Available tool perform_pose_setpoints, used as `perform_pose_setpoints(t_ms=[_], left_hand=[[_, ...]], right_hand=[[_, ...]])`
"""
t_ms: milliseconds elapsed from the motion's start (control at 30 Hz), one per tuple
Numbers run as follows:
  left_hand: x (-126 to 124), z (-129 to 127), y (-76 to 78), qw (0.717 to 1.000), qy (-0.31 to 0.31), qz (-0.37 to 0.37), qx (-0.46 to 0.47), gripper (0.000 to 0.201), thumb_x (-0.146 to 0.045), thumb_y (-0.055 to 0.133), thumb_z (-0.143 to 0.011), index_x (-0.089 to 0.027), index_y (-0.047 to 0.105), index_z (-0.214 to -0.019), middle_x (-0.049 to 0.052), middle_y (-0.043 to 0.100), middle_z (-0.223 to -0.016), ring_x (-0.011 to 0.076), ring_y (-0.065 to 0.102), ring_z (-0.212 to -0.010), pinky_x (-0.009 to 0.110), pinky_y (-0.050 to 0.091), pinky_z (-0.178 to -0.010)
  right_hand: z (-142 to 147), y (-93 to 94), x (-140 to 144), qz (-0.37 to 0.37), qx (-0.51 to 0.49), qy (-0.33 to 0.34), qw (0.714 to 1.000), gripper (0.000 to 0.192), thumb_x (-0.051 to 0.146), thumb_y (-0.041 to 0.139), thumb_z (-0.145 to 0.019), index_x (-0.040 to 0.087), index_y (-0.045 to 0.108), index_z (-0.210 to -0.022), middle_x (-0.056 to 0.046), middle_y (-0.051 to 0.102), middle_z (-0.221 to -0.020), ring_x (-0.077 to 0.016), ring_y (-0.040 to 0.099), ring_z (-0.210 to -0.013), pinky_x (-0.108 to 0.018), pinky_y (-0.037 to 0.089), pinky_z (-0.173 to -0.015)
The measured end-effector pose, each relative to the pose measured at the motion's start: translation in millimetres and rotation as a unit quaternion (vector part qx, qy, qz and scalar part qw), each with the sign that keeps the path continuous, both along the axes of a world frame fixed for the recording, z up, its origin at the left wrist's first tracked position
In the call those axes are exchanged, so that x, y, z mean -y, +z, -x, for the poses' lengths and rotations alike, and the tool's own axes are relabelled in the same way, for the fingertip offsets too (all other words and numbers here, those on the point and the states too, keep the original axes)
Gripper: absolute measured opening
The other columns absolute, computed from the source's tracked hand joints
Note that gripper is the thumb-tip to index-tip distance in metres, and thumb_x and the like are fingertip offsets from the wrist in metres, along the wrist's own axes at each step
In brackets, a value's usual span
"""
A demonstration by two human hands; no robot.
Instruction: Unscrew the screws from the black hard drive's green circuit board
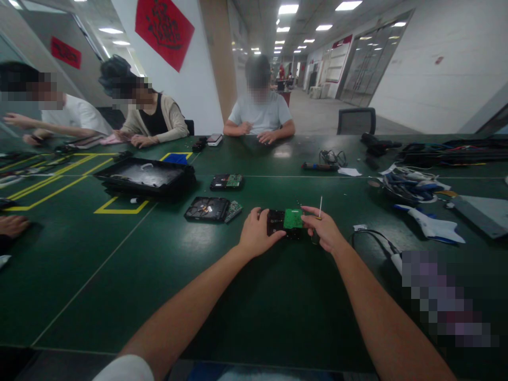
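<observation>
- A hard drive [282, 223] with its green circuit board [293, 218] facing up lies on the green counter [254, 296], at 12 o'clock from the wearer, between both hands.
- The left hand [257, 234] is laid on the drive's 9 o'clock edge, fingers spread over the casing and pressed down on it; the drive is steadied, not lifted.
- The right hand [326, 229] rests at the drive's 3 o'clock edge, closed on a thin screwdriver [319, 208] held upright, its pale handle pointing to 12 o'clock. The tip is hidden behind the fingers.
- Step judged in hand: the board's fastenings are being worked with the tool while the casing is braced.
- The next move is judged to call for the tip to be seated squarely in a screw head, with downward pressure kept by the left hand so the drive does not turn.
- Two more drives [207, 208] [227, 181] lie at 10 and 11 o'clock, a black tray [145, 177] beyond them.
- Other people sit at the far side.
</observation>
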State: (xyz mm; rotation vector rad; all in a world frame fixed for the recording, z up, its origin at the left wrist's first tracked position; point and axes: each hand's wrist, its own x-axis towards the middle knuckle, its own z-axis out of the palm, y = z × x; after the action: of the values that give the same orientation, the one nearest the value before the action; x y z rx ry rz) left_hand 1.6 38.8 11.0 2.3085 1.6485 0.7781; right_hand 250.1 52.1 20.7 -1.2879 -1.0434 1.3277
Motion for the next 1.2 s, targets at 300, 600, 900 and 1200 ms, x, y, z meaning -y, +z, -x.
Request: perform_pose_setpoints(t_ms=[300, 600, 900, 1200], left_hand=[[3.9, -2.0, -9.2, 0.995, -0.097, -0.017, -0.002, 0.078, -0.059, 0.068, -0.087, -0.023, 0.041, -0.151, 0.016, 0.036, -0.163, 0.0365, 0.036, -0.151, 0.058, 0.036, -0.122], [5.2, -2.2, -6.3, 0.995, -0.094, -0.02, -0.016, 0.069, -0.055, 0.063, -0.092, -0.02, 0.044, -0.149, 0.015, 0.038, -0.162, 0.0352, 0.039, -0.15, 0.055, 0.037, -0.123], [5.6, -2.5, -6.1, 0.995, -0.096, -0.03, -0.018, 0.066, -0.054, 0.063, -0.093, -0.021, 0.047, -0.147, 0.015, 0.041, -0.16, 0.0358, 0.04, -0.148, 0.056, 0.037, -0.122], [4.2, -1.8, -9.5, 0.995, -0.095, -0.026, -0.016, 0.067, -0.056, 0.062, -0.093, -0.022, 0.046, -0.147, 0.015, 0.041, -0.16, 0.036, 0.04, -0.148, 0.057, 0.037, -0.122]], right_hand=[[8.2, 1.1, 2.5, -0.028, 0.039, 0.005, 0.999, 0.048, 0.027, 0.077, -0.082, 0.022, 0.067, -0.128, -0.003, 0.066, -0.092, -0.012, 0.061, -0.071, -0.017, 0.043, -0.044], [8.0, -1.4, 2.0, -0.029, 0.055, -0.008, 0.998, 0.047, 0.023, 0.075, -0.084, 0.019, 0.064, -0.129, -0.004, 0.068, -0.092, -0.0131, 0.064, -0.071, -0.017, 0.044, -0.043], [10.5, -5.9, 1.8, -0.047, 0.109, -0.003, 0.993, 0.039, 0.026, 0.076, -0.085, 0.017, 0.064, -0.12, -0.008, 0.07, -0.103, -0.0141, 0.069, -0.072, -0.02, 0.048, -0.044], [7.9, -8.3, 0.4, -0.059, 0.111, 0.002, 0.992, 0.039, 0.025, 0.077, -0.084, 0.016, 0.064, -0.12, -0.008, 0.07, -0.102, -0.0142, 0.07, -0.071, -0.02, 0.048, -0.044]])
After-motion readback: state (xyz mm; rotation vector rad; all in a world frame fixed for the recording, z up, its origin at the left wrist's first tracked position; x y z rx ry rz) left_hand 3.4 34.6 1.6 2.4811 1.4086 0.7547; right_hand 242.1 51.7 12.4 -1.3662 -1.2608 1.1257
